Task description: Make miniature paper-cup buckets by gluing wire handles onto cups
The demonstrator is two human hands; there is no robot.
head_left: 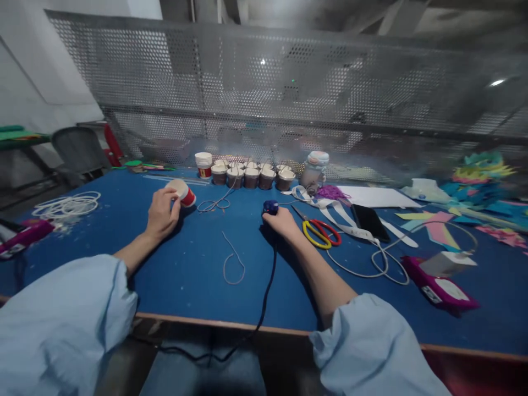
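My left hand (164, 210) is closed around a white paper cup (187, 195) with a red band, tipped on its side just above the table. In the middle, my right hand (282, 221) grips what looks like a dark blue glue gun (270, 207). Its black cord (269, 286) runs down over the table's front edge. Between my hands a thin loose string (234, 267) lies in a loop. Scissors (319, 233) with yellow and red handles rest right of my right hand. Dark-filled cups (251, 178) with strings stand in rows at the back.
A stack of paper cups (203, 165) and a jar (314, 170) line the back, before a perforated metal screen (264, 82). White cord (68, 204) lies coiled at left. To the right are a phone (370, 223), magenta boxes (439, 286), a looped cable (385, 269) and coloured strips (439, 228).
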